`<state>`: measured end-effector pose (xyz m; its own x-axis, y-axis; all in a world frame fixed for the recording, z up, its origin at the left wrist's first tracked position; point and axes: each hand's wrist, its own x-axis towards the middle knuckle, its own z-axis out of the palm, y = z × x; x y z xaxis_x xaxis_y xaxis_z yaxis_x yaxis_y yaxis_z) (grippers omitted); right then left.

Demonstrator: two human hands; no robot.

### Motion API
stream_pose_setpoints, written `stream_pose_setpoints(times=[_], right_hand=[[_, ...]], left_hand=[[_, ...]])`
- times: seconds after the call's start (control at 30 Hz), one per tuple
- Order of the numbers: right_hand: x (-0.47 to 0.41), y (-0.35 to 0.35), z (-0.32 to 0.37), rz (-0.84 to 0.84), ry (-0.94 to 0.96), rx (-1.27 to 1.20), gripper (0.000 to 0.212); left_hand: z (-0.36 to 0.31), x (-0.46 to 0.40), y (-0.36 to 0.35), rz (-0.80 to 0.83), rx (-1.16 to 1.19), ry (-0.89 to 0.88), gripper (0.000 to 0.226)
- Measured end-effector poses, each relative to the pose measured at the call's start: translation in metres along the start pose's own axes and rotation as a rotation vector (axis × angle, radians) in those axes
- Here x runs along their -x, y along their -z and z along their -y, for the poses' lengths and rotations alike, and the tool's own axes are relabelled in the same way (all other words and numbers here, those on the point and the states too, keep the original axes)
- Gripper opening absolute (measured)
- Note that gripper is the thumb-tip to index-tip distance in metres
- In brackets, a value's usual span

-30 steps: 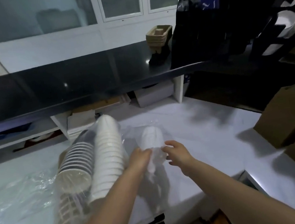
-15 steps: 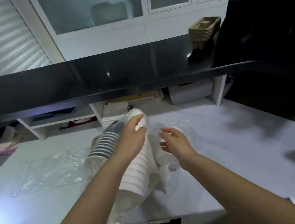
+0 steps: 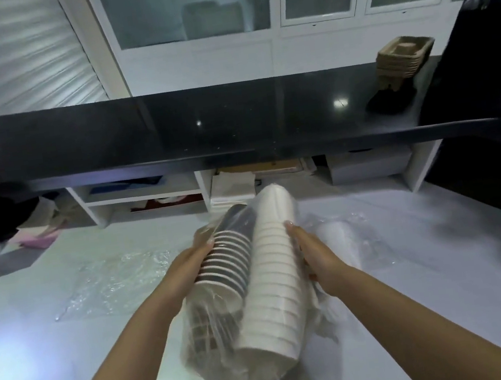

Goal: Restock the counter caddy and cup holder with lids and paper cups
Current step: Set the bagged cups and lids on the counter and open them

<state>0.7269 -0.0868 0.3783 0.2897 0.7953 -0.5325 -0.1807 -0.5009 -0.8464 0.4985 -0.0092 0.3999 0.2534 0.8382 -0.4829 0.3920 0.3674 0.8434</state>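
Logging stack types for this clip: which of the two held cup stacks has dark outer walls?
The stack under the left hand: the dark-walled stack, with white rims. The all-white stack beside it lies against the right hand.

The scene is dim and bluish. A bright glare patch sits at the desk (image 3: 416, 279) near-left edge, and two small light spots reflect on the glossy black shelf (image 3: 169, 127). Edges bow from the wide lens; the far-right side is dark and blurred.
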Motion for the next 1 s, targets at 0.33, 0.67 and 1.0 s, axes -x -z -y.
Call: stream_pose_setpoints(times=[0.33,0.67,1.0], right_hand=[[-0.016,-0.052,-0.007,-0.154,0.039,-0.132,0.059],[-0.035,-0.151,0.013,-0.113,0.083,-0.188,0.081],[-0.059,-0.244,0.037,-0.146,0.083,-0.073,0.093]], left_hand=[[0.032,-0.024,0.028,0.085,0.268,0.032,0.066],[0.017,-0.043,0.115,0.192,0.264,-0.092,0.031],[0.023,-0.077,0.206,0.156,0.221,-0.025,0.04]])
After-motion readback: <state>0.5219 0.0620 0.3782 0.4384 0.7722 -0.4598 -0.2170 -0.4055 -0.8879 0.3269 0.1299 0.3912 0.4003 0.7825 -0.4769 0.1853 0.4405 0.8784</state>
